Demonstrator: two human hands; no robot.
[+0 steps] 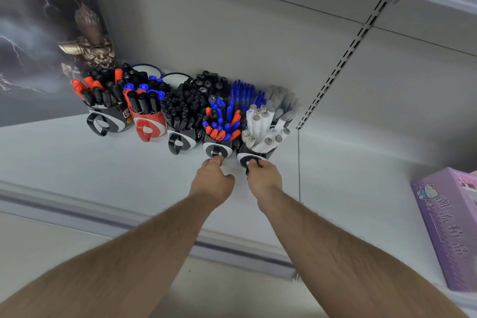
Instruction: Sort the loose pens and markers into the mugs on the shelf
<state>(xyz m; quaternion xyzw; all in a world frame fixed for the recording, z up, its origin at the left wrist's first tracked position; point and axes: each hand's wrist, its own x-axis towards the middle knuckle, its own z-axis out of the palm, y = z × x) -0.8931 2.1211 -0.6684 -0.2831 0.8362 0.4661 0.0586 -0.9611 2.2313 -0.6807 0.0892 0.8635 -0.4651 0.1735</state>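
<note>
Several mugs full of pens and markers stand in a row on the white shelf (77, 162). My left hand (213, 179) pinches the handle of the black-and-white mug (216, 148) that holds blue and orange markers (222, 124). My right hand (263, 175) grips the handle of the black-and-white mug (249, 156) that holds white markers with grey caps (263, 124). To the left stand a mug of black pens (182, 139), a red mug (149, 126) and another black mug (108, 121).
More mugs of black, blue and grey pens stand behind the front row against the back panel. A dark poster (38, 33) covers the left wall. A purple box (449, 227) lies at the right. A slotted upright (343, 59) runs up the back.
</note>
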